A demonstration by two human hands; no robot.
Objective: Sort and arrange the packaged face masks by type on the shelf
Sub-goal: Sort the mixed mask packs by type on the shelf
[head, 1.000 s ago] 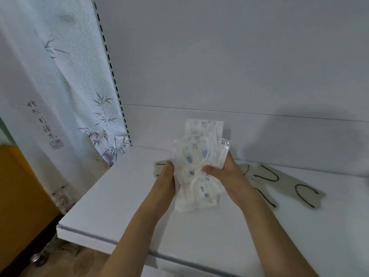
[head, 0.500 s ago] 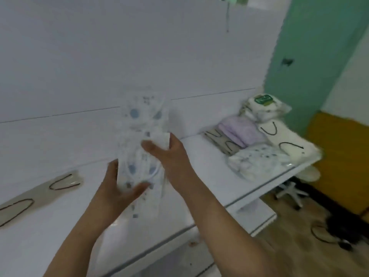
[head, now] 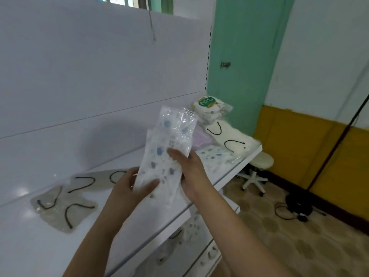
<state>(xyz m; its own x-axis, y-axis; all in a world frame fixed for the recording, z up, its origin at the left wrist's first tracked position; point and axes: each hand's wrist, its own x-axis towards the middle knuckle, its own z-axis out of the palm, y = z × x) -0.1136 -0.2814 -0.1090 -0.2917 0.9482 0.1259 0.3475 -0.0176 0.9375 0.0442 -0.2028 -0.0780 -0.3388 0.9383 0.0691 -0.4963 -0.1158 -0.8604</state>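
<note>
1. Both hands hold a bundle of clear-wrapped white masks with blue spots (head: 165, 156) upright in the air above the white shelf (head: 30, 246), not touching it.
2. Left hand (head: 131, 188): thumb curled across the bundle's lower front, fingers behind it.
3. Right hand (head: 189, 168): fingers wrapped round the bundle's right edge, gripping at mid-height.
4. Grey masks (head: 65, 202) with black loops lie flat on the shelf, left of the hands.
5. At the shelf's far right end: cream masks (head: 231, 136) with black loops, a pack with a green label (head: 209, 110) behind them, a pink pack (head: 199, 138) and a blue-spotted pack (head: 215, 156) near the front edge.
6. More spotted packs (head: 189, 226) lie on the lower shelf.
7. A white stool (head: 257, 168) stands on the floor beyond the shelf's end.
</note>
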